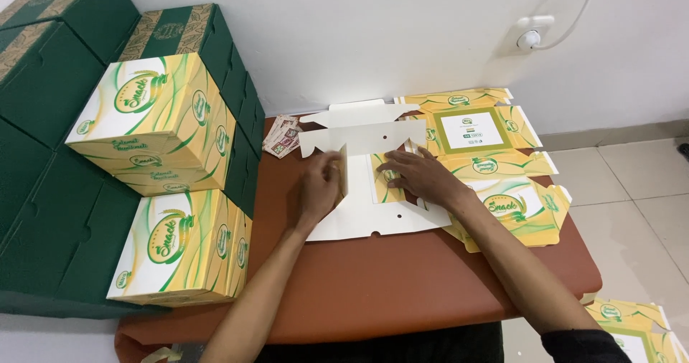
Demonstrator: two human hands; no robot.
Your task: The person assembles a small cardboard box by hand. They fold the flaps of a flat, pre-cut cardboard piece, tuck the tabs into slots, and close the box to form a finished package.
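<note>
We have the flat box blank (373,191) lying white side up on the brown worktop (402,277); our left hand (319,187) pinches a side flap upright, our right hand (423,176) presses flat, fingers spread; thin card, light, creasable, best gripped along the fold lines

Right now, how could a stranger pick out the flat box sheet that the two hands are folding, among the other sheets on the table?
Start at the reddish-brown table by the white wall. Near its middle lies the unfolded white cardboard sheet, plain side up, with the left hand lifting one flap and the right hand pressing it flat. Unlike the yellow-and-green printed flat sheets to its right, it shows white.
</note>
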